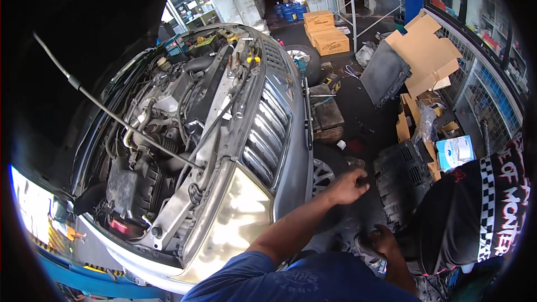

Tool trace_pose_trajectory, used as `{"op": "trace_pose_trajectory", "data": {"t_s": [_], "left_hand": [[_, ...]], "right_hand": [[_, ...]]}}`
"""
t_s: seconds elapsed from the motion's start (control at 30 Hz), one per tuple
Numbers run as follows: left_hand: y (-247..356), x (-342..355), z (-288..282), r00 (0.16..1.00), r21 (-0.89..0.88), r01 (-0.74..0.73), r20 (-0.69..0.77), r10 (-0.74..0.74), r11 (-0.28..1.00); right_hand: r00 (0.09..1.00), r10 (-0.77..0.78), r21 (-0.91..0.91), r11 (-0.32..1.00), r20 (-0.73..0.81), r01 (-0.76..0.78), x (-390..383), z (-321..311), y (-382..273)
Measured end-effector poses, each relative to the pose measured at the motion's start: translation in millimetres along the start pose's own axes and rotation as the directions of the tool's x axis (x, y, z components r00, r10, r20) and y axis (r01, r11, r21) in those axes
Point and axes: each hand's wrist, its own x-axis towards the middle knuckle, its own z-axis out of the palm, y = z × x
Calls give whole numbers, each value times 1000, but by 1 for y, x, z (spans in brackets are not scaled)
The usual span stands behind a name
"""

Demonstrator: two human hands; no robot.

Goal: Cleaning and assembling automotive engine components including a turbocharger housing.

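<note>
Black slotted plastic part [404,174] is on the floor [358,117], between the car's front bumper [293,156] and the floor's right edge along the mesh wall [481,78]. Left hand [348,187] is just left of it, apart, fingers curled, near the wheel [323,174] partly hidden by the bumper; can't tell if it grips anything. Right hand [384,240] is just below the part's near end, fingers bent, by a dark object [364,244]; grip and contact unclear. Co-worker in black shirt [467,212] close on the right.
</note>
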Motion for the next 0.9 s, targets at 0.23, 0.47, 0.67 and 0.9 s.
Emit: {"op": "trace_pose_trajectory", "data": {"t_s": [0.23, 0.47, 0.67, 0.9], "left_hand": [[-62, 0, -3, 969, 58, 221, 95, -226, 974], [-93, 3, -20, 977, 21, 208, 36, -208, 978], [-87, 6, -28, 978, -42, 206, 24, -205, 978], [-113, 13, -14, 994, -103, 98, -29, -101, 990]], "right_hand": [[930, -147, -759, 542, 337, 361, 12, 27, 195], [922, 220, -591, 807, 318, 11, -12, 19, 247], [963, 85, -212, 977, 257, -30, 41, 14, 225], [914, 161, -727, 663, 372, 179, 51, -1, 166]]}}
